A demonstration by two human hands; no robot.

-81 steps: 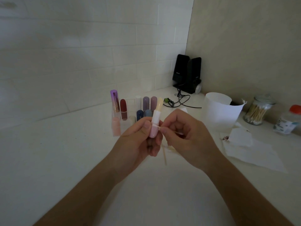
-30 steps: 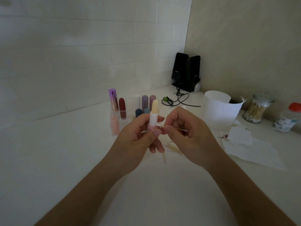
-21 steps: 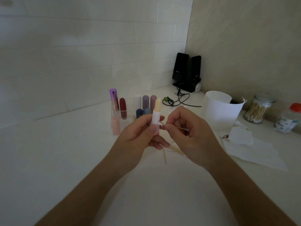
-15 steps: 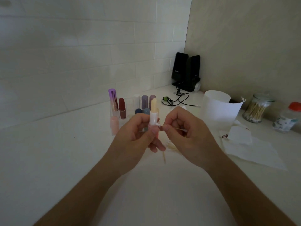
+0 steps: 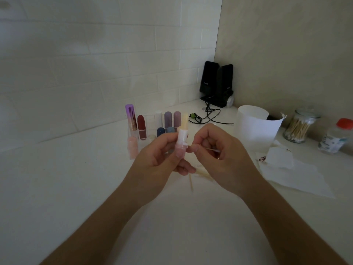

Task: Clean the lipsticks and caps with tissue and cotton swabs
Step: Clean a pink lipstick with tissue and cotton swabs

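Here, yellowish, pink-based lipstick (image 5: 182, 133) gripped upright in left hand (image 5: 158, 159); cotton swab (image 5: 212, 149) pinched in right hand (image 5: 226, 159)

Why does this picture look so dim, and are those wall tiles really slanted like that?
Head view: low, even light, no hard shadows or glare; the wide lens slants and bows the lines of the tile wall towards the edges; the lipstick in the left hand and the cotton swab in the right hand look fairly sharp, the swab jar at the right softer.

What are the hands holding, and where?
The left hand grips the pale yellow lipstick by its pink lower tube; the right hand pinches a thin white-tipped cotton swab near its front end.
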